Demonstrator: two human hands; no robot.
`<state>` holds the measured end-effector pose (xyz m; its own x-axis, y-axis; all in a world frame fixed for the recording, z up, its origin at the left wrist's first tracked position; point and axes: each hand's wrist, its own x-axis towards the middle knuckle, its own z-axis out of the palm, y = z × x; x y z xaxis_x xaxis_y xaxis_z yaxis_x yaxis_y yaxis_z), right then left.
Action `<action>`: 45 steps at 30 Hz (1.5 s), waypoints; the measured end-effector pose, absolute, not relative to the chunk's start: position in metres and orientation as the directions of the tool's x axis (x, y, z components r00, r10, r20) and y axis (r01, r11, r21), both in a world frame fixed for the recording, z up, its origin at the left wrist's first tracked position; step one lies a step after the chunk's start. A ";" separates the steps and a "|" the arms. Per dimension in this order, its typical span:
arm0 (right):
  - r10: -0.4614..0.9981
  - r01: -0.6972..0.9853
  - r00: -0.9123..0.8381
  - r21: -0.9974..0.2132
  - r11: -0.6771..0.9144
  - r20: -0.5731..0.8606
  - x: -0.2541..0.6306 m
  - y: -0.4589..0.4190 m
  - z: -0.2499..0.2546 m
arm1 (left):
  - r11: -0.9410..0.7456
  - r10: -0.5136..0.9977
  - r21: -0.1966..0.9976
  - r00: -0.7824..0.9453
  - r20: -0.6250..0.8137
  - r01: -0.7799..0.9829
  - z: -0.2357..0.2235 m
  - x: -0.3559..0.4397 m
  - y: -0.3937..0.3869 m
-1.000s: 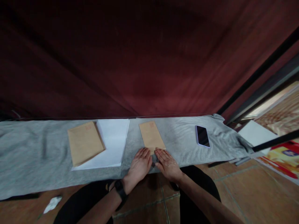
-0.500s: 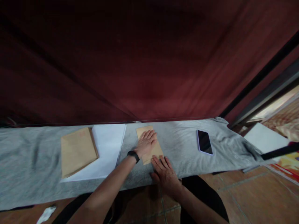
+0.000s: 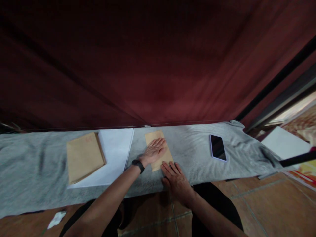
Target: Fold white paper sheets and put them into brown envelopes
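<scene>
A narrow brown envelope (image 3: 153, 136) lies on the grey cloth (image 3: 192, 154) in front of me. My left hand (image 3: 154, 150) rests flat on its middle, fingers stretched out, a black band on the wrist. My right hand (image 3: 175, 177) lies flat at the envelope's near end, fingers spread on the cloth and touching the envelope's edge. Neither hand holds anything.
To the left a stack of brown envelopes (image 3: 84, 156) lies partly on a pile of white sheets (image 3: 116, 149). A phone (image 3: 217, 147) rests face up on the cloth to the right. A dark red curtain (image 3: 148, 65) hangs behind. A crumpled scrap (image 3: 56, 219) lies on the tiled floor.
My left hand slid from the envelope's near end up onto its middle and has stayed there. My right hand has stayed at the near end.
</scene>
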<state>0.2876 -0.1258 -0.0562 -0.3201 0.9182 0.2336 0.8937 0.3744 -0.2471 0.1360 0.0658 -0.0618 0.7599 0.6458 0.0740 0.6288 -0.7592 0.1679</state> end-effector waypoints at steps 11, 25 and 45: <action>0.910 0.917 -0.255 -0.217 0.335 0.328 0.285 -0.126 -0.071 | -0.791 0.606 0.162 0.793 0.068 0.590 -0.051 0.099 -0.036; 0.928 0.958 -0.149 -0.183 0.221 0.341 0.311 -0.131 -0.074 | -0.762 0.647 0.091 0.761 0.051 0.641 -0.040 0.073 -0.070; 0.935 0.928 -0.206 -0.246 0.280 0.290 0.311 -0.118 -0.058 | -0.767 0.641 0.113 0.752 0.152 0.632 -0.041 0.066 -0.076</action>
<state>0.3108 -0.1184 -0.0577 -0.2056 0.9347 0.2901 0.9278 0.2805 -0.2460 0.0663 -0.0755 -0.0407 0.7519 0.6415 0.1519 0.6316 -0.7670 0.1128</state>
